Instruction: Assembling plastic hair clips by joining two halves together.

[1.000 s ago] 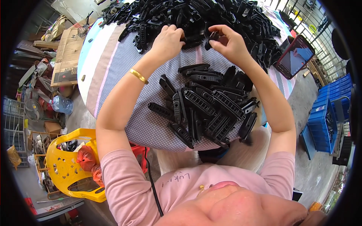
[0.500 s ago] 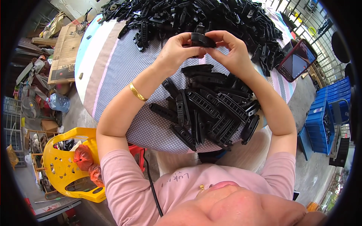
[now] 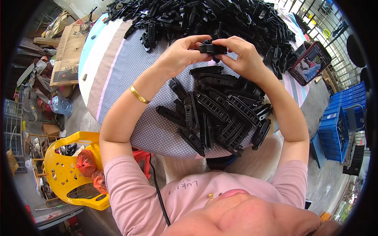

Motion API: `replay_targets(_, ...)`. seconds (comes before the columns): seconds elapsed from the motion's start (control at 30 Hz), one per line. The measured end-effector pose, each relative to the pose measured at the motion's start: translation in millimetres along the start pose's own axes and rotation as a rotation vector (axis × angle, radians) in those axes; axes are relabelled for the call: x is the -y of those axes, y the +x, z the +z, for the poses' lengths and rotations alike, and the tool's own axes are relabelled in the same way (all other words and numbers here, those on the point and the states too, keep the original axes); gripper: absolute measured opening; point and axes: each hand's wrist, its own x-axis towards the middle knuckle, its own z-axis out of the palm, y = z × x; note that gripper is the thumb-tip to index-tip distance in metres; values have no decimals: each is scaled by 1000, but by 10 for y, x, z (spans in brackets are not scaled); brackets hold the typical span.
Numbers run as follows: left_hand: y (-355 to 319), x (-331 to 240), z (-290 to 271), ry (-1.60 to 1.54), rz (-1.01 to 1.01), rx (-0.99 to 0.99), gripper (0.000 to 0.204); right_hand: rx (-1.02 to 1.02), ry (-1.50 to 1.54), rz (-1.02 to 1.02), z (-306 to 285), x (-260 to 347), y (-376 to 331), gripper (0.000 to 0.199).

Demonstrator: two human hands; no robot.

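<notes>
The black plastic part [image 3: 212, 48] is held up between both hands, above the far half of the round table [image 3: 118, 74], which carries a dotted grey cloth with pale blue, white and pink stripes at its left side. The biggest thing on this table is the large heap of black plastic parts [image 3: 204, 15] along the far edge. It spreads almost from the left side to the right side. Nearer to the person lies a smaller pile of long ribbed black pieces [image 3: 220, 114], placed side by side close to the near edge of the table, directly under the forearms.

To the left of the table, on the floor, stands a yellow plastic chair [image 3: 59, 173] with orange bags on its seat. At the right, blue crates [image 3: 338, 126] are stacked, well apart from the table. A phone in a red case [image 3: 310, 63] lies at the right rim of the table, just beside the big heap.

The left hand [image 3: 179, 53] grips the left end of the small part with thumb and fingers closed on it. The right hand [image 3: 242, 55] pinches the right end in the same way, so the part sits between the two hands and touches both. A gold bangle [image 3: 139, 95] is on the left wrist.
</notes>
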Motion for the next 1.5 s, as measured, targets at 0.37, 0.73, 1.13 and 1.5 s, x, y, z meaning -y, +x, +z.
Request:
replay_targets(0.37, -25, -5, 126, 343, 192, -183, 28, -93, -59, 43, -15, 39, -9, 32)
replay_targets(0.73, -66, -30, 167, 434, 209, -177, 46, -129, -258, -129, -4, 93, -11, 32)
replay_targets(1.13, -51, -22, 136, 610, 304, -102, 32, 75, 78, 141, -36, -35, -8, 42)
replay_targets(1.5, -27, -130, 18, 556, 130, 17, 36, 311, 347, 367, -110, -128, 74, 28)
